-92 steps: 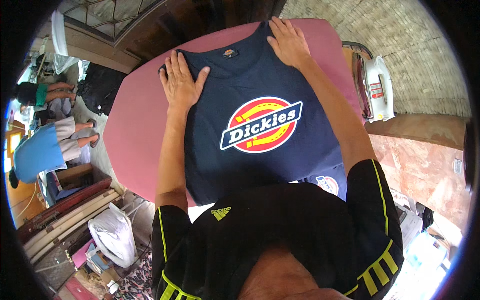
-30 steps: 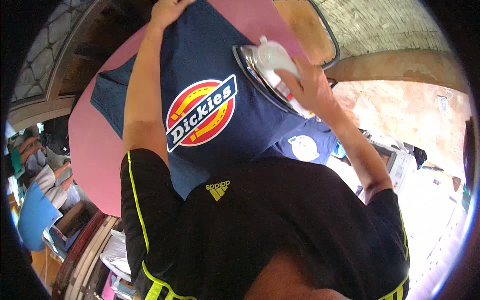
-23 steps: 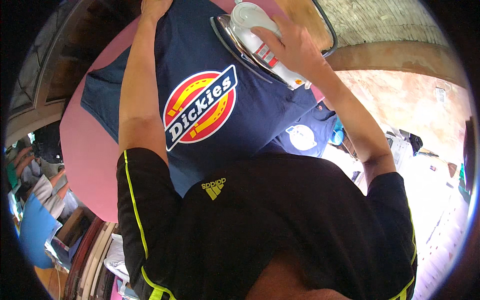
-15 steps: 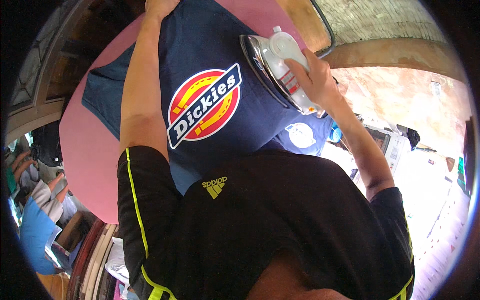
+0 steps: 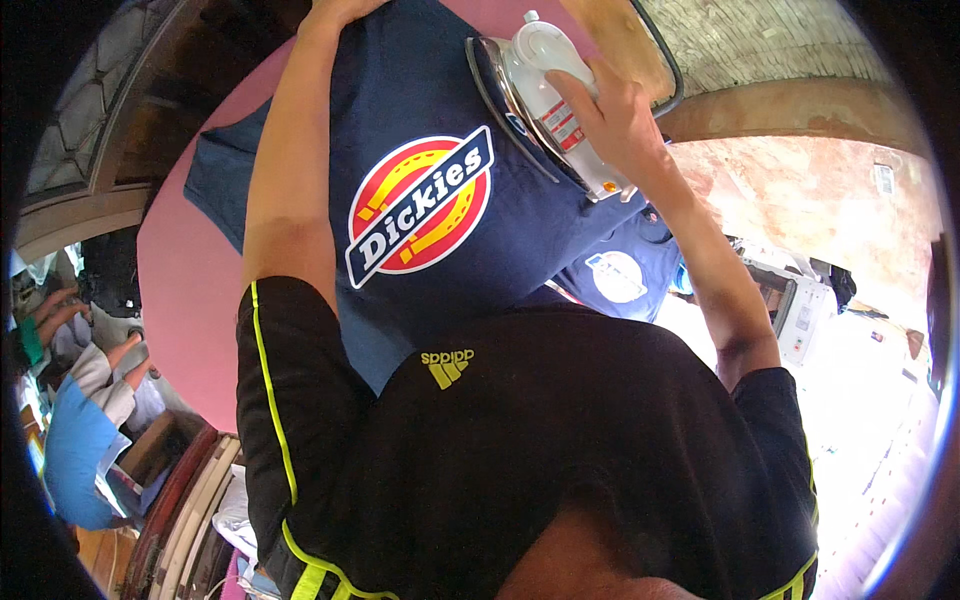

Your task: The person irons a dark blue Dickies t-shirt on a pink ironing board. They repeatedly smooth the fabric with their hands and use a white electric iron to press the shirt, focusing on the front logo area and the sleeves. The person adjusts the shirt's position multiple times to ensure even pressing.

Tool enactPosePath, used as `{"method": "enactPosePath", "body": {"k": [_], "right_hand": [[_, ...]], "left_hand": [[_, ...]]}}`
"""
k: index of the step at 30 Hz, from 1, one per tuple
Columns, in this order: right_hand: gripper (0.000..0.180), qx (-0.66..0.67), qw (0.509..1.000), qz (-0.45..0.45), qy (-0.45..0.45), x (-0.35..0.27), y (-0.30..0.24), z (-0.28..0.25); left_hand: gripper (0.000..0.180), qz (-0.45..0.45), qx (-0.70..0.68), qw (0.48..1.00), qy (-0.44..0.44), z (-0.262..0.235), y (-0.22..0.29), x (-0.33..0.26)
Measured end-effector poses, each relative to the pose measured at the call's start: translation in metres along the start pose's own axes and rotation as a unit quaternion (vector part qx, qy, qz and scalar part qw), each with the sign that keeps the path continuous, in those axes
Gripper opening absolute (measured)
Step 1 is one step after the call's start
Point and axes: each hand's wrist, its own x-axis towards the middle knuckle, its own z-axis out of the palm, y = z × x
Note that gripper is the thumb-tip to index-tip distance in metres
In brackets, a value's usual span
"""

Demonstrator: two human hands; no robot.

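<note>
A navy sleeveless shirt with a round red and yellow badge printed on it lies spread on a pink padded board. My left hand presses flat on the shirt's far end at the top edge of the picture. My right hand grips a white clothes iron with a metal soleplate. The iron rests on the shirt's right side, just beside the badge.
A second navy garment with a round white patch hangs off the board's right side. A woven mat and a dark cable lie at the top right. At the left, people sit low beside stacked boards and a blue cloth.
My right hand took up the white iron and set it on the shirt's right side, sliding it about there. My left hand moved to the shirt's far end and holds it down.
</note>
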Motion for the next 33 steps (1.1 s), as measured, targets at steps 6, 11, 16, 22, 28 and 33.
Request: {"method": "enactPosePath", "body": {"k": [6,11,16,22,28,33], "right_hand": [[0.036,-0.051,0.993,-0.104,0.028,0.069,-0.009,0.023],[0.055,-0.002,0.982,-0.181,0.052,0.142,0.007,0.058],[0.059,-0.032,0.998,-0.008,-0.06,0.186,-0.015,0.066],[0.055,-0.09,0.993,-0.055,-0.047,0.188,-0.03,0.072],[0.041,0.046,0.996,-0.076,-0.002,0.136,-0.023,0.048],[0.054,-0.006,0.998,-0.007,-0.067,0.186,-0.003,0.067]], "left_hand": [[0.023,0.099,-0.189,0.977,0.027,0.028,-0.034,0.013],[0.024,0.045,-0.238,0.964,0.11,0.032,-0.045,-0.004],[0.024,-0.068,-0.095,0.978,0.174,0.018,-0.035,-0.038],[0.013,-0.02,-0.05,0.96,0.274,0.045,-0.053,-0.04],[0.012,-0.022,-0.054,0.955,0.29,0.041,-0.056,-0.048],[0.013,-0.028,-0.097,0.954,0.281,0.039,-0.034,-0.045]]}}
